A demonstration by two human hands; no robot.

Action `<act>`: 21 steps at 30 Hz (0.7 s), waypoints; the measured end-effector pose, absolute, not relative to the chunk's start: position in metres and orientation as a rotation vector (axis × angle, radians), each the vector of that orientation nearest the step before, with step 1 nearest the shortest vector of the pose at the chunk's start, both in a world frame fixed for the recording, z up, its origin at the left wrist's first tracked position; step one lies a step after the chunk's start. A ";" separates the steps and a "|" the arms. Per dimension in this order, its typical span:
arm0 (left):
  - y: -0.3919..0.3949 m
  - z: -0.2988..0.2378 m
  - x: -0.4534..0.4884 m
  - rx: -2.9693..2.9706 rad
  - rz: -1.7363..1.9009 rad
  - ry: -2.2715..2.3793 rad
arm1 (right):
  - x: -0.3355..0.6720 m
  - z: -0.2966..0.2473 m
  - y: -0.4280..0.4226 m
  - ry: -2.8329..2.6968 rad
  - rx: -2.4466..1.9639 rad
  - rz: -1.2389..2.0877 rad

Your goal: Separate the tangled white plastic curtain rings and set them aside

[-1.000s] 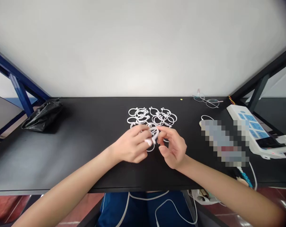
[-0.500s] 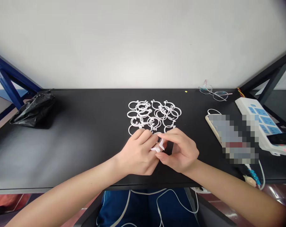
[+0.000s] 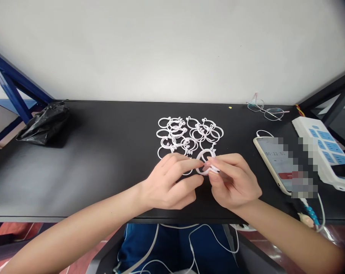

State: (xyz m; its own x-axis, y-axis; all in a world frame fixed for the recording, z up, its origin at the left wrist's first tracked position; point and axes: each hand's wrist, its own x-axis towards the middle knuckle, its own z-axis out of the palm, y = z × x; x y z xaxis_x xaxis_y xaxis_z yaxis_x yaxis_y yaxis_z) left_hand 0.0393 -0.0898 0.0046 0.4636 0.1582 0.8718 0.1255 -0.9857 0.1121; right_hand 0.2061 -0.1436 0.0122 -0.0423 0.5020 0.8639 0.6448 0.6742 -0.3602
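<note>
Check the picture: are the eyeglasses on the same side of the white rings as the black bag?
No: the eyeglasses lie right of the white rings, the black bag left of them.

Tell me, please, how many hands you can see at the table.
2: the left hand, its index finger at a white ring, and the right hand, pinching that ring. No other hand shows.

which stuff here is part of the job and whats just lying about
In use:
- white ring pinched in the right hand, left hand close against it
- similar loose rings behind

Seemingly just lying about:
- black plastic bag
- eyeglasses
- phone
- power strip
</note>
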 end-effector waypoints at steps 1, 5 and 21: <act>-0.089 0.003 0.039 2.575 1.659 0.256 | 0.206 0.012 -0.144 -1.686 -0.916 -0.110; -0.082 -0.001 0.038 2.468 1.681 0.307 | 0.204 0.012 -0.145 -1.712 -0.829 0.102; -0.092 0.014 0.034 2.091 1.202 0.383 | 0.208 0.011 -0.138 -1.797 -0.853 0.125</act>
State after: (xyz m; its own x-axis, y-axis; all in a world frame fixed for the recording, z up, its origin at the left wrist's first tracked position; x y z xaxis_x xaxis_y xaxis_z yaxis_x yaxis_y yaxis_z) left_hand 0.0337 -0.0922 0.0141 0.5287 0.5543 0.6429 -0.0799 -0.7215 0.6878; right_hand 0.2080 -0.1382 0.0105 -0.1519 0.6010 0.7847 0.4866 0.7365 -0.4699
